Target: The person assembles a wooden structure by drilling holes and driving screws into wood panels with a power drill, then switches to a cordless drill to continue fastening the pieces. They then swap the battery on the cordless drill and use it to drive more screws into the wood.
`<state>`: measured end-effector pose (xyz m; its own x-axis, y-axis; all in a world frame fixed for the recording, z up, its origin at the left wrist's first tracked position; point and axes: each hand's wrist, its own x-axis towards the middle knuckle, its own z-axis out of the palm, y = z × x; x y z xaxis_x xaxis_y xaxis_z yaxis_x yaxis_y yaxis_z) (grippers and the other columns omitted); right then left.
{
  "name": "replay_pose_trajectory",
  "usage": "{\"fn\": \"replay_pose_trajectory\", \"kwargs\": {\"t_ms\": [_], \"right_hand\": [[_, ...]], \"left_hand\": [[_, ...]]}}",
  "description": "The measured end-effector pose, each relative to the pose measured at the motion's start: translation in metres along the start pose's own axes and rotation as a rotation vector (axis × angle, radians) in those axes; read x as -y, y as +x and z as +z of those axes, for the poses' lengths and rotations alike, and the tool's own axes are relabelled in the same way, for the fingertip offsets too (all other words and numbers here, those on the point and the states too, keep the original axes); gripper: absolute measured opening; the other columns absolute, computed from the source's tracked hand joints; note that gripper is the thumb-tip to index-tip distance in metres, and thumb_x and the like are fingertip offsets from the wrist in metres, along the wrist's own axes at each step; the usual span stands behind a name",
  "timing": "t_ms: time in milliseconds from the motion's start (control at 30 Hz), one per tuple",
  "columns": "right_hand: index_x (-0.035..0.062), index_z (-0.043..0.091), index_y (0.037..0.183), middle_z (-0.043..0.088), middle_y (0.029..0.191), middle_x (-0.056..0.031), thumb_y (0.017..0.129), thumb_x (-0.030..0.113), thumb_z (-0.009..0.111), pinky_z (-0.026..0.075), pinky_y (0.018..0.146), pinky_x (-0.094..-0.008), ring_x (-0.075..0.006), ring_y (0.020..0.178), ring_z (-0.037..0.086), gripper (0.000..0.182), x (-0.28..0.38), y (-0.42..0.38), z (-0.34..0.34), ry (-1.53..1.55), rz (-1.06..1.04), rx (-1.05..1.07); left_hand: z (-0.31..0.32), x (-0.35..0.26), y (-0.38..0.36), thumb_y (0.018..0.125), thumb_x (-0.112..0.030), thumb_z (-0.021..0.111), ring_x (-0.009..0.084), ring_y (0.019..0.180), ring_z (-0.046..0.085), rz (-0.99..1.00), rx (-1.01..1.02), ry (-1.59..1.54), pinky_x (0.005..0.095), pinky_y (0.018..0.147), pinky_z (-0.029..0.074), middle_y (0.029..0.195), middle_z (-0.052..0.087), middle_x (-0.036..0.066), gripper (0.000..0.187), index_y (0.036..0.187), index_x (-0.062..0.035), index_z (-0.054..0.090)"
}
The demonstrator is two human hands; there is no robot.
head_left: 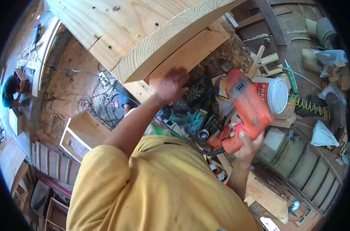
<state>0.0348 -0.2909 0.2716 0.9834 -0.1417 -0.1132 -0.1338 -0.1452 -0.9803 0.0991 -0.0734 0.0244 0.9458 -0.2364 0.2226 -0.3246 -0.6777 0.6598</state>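
Note:
My right hand (246,146) is wrapped around the handle of a red power drill (248,104), whose front end points up and left. My left hand (171,86) is beside the lower wooden board (190,54) of a large pale wood piece (117,23) with a curved edge. Motion blurs its fingers, and whether they hold anything cannot be made out. Below that hand lie a dark tray of screws (198,92) and a teal power tool (192,119).
A white-lidded paint bucket (277,96) stands right of the drill, near wood offcuts (267,63) and a coiled yellow hose (309,106). An open wooden box (84,133) and cables lie at left. Another person (13,92) is at the far left.

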Motion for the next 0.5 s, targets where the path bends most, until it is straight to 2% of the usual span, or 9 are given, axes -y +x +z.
{"fn": "replay_pose_trajectory", "kwargs": {"t_ms": [67, 100, 133, 167, 200, 267, 367, 433, 500], "right_hand": [[-0.0003, 0.034, 0.134, 0.060, 0.104, -0.0192, 0.074, 0.014, 0.068, 0.054, 0.065, -0.0323, -0.0223, 0.080, 0.062, 0.070, -0.019, -0.029, -0.010, 0.115, -0.026, -0.072], [-0.0006, 0.034, 0.135, 0.060, 0.106, -0.0196, 0.075, 0.015, 0.066, 0.055, 0.067, -0.0340, -0.0235, 0.081, 0.062, 0.070, -0.028, -0.040, -0.020, 0.161, -0.017, -0.018], [-0.0009, 0.034, 0.136, 0.059, 0.107, -0.0199, 0.075, 0.017, 0.065, 0.055, 0.069, -0.0358, -0.0246, 0.082, 0.063, 0.071, -0.033, -0.051, -0.030, 0.213, -0.011, 0.042], [-0.0009, 0.034, 0.136, 0.059, 0.108, -0.0199, 0.075, 0.018, 0.066, 0.055, 0.070, -0.0363, -0.0250, 0.083, 0.063, 0.070, -0.035, -0.052, -0.030, 0.238, 0.000, 0.122], [-0.0009, 0.035, 0.136, 0.059, 0.109, -0.0199, 0.076, 0.019, 0.066, 0.055, 0.071, -0.0367, -0.0254, 0.084, 0.063, 0.070, -0.036, -0.047, -0.027, 0.262, -0.012, 0.210], [-0.0010, 0.035, 0.135, 0.059, 0.110, -0.0199, 0.076, 0.020, 0.067, 0.054, 0.074, -0.0376, -0.0263, 0.086, 0.063, 0.070, -0.033, -0.056, -0.036, 0.262, 0.008, 0.378], [-0.0014, 0.039, 0.133, 0.059, 0.114, -0.0191, 0.076, 0.026, 0.070, 0.053, 0.079, -0.0387, -0.0284, 0.091, 0.063, 0.071, -0.086, -0.046, -0.049, -0.281, -0.206, 0.713], [-0.0017, 0.039, 0.134, 0.058, 0.117, -0.0193, 0.077, 0.027, 0.073, 0.051, 0.085, -0.0389, -0.0298, 0.098, 0.062, 0.072, -0.097, -0.044, -0.026, -0.447, -0.435, 0.843], [-0.0018, 0.036, 0.137, 0.056, 0.122, -0.0203, 0.078, 0.023, 0.074, 0.048, 0.091, -0.0387, -0.0309, 0.107, 0.060, 0.075, -0.054, -0.040, 0.067, -0.239, -0.651, 0.863]], "left_hand": [[-0.010, -0.022, -0.037, 0.079, -0.022, 0.069, 0.0344, 0.105, 0.060, 0.170, 0.026, -0.101, 0.0445, 0.093, 0.048, 0.112, 0.064, 0.016, 0.034, 0.108, -0.0034, 0.065], [-0.026, -0.045, -0.057, 0.080, -0.018, 0.068, 0.0346, 0.099, 0.061, 0.039, -0.004, -0.283, 0.0442, 0.085, 0.051, 0.106, 0.065, 0.016, 0.026, 0.101, -0.0032, 0.067], [-0.052, -0.063, -0.070, 0.081, -0.021, 0.069, 0.0345, 0.097, 0.061, -0.099, 0.174, -0.435, 0.0425, 0.085, 0.051, 0.103, 0.066, 0.017, 0.028, 0.102, -0.0026, 0.067], [-0.069, -0.081, -0.085, 0.080, -0.024, 0.071, 0.0340, 0.096, 0.062, -0.120, 0.125, -0.469, 0.0407, 0.084, 0.051, 0.103, 0.066, 0.018, 0.035, 0.107, -0.0017, 0.066], [-0.111, -0.112, -0.080, 0.080, -0.030, 0.072, 0.0325, 0.102, 0.062, -0.451, 0.340, -0.636, 0.0406, 0.089, 0.049, 0.109, 0.065, 0.019, 0.044, 0.114, -0.0017, 0.064], [-0.126, -0.121, -0.093, 0.081, -0.044, 0.071, 0.0352, 0.115, 0.056, -0.168, 0.261, -0.734, 0.0421, 0.098, 0.044, 0.126, 0.057, 0.021, 0.066, 0.127, 0.0009, 0.055], [-0.183, -0.143, -0.087, 0.076, -0.052, 0.074, 0.0323, 0.123, 0.051, -0.154, 0.263, -0.965, 0.0440, 0.104, 0.040, 0.132, 0.053, 0.020, 0.088, 0.138, 0.0003, 0.041], [-0.191, -0.157, -0.106, 0.076, -0.054, 0.074, 0.0290, 0.124, 0.049, -0.193, 0.019, -1.192, 0.0432, 0.105, 0.039, 0.133, 0.051, 0.016, 0.091, 0.140, -0.0008, 0.036], [-0.201, -0.162, -0.120, 0.078, -0.055, 0.072, 0.0264, 0.125, 0.048, -0.250, -0.232, -1.426, 0.0424, 0.106, 0.038, 0.133, 0.050, 0.013, 0.092, 0.141, -0.0024, 0.033]]}}
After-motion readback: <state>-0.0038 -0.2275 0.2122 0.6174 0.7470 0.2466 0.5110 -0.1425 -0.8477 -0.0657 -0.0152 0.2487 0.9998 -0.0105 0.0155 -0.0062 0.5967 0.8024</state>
